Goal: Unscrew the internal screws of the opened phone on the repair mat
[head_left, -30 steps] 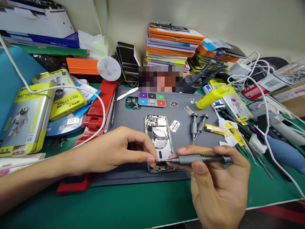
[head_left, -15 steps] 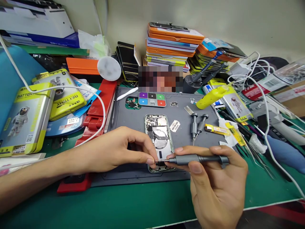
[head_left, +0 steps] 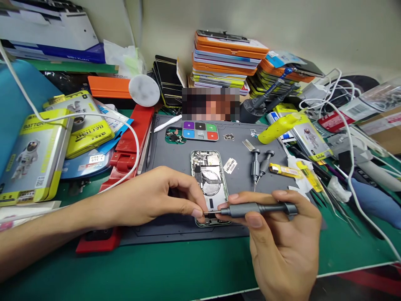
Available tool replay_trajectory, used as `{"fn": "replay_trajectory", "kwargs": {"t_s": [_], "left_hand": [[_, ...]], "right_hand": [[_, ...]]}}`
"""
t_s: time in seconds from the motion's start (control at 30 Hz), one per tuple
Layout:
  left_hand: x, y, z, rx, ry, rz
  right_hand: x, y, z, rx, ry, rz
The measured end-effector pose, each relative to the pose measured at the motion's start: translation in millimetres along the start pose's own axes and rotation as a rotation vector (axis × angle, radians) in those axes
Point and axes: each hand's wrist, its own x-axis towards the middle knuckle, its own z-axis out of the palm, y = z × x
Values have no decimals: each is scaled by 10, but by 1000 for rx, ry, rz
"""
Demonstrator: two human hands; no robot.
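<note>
An opened phone (head_left: 210, 175), its inner parts bare, lies on the dark grey work mat (head_left: 169, 167). My right hand (head_left: 282, 246) grips a grey screwdriver (head_left: 250, 209), held level above the phone's lower end with the tip pointing left. At that tip, the thumb and index finger of my left hand (head_left: 171, 192) are pinched together. Whatever sits between those fingers is hidden or too small to make out. Beyond my right hand, two more screwdrivers (head_left: 255, 165) lie on the mat.
Left of the mat stands a red clamp (head_left: 125, 154), with yellow battery boxes (head_left: 34, 154) farther left. A colored-square screw tray (head_left: 200, 131) lies behind the phone. To the right are a yellow bottle (head_left: 278, 127), tweezers (head_left: 341, 209) and a white cable (head_left: 351, 159).
The screwdriver and my right hand have shifted slightly left, bringing the tip to my left fingertips. My left hand stays almost still.
</note>
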Motion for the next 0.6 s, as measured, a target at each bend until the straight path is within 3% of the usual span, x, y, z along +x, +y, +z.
{"fn": "replay_trajectory", "kwargs": {"t_s": [0.6], "left_hand": [[3, 3, -5, -2, -18, 6]], "right_hand": [[20, -1, -1, 134, -22, 117]]}}
